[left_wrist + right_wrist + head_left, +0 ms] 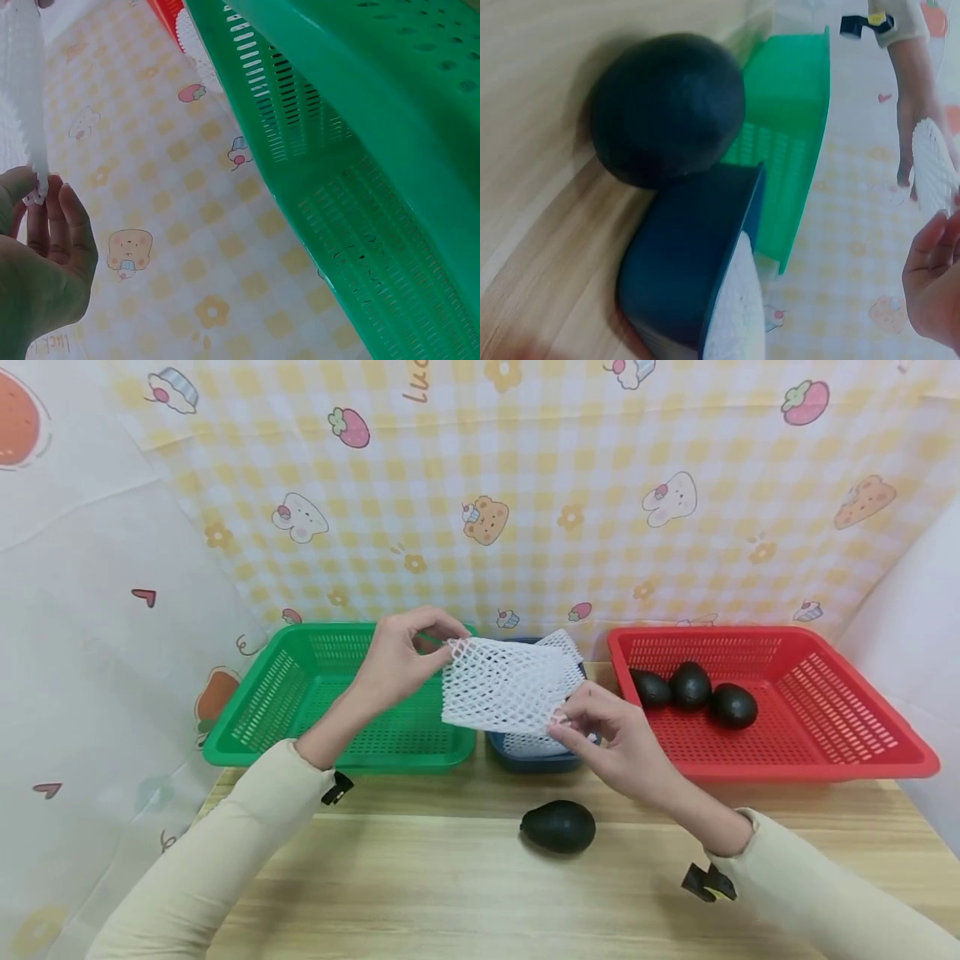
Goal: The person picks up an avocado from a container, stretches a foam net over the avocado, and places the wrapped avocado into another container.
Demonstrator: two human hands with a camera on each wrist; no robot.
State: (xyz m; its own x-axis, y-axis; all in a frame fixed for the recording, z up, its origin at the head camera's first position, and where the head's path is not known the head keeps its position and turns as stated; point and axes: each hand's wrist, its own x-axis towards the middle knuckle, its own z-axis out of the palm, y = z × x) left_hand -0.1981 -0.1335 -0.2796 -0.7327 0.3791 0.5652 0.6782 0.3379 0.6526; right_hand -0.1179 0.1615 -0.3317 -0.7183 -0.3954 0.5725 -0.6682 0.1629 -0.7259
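A white foam net sleeve (502,685) is stretched flat between both hands over the dark blue basket (536,764). My left hand (408,652) pinches its upper left corner between thumb and fingers; the left wrist view shows the same pinch on the sleeve's edge (36,180). My right hand (611,735) pinches the lower right corner. More white foam nets (739,307) lie in the blue basket, partly hidden behind the held one. On the table in front of the basket lies a single dark avocado (558,827), its narrow end pointing left.
To the left stands a green plastic basket (341,760) with slotted sides. A red basket (795,768) on the right holds several dark avocados (690,687) at its left side. Behind them hangs a yellow checked cloth (540,543). Everything stands on a wooden table (420,885).
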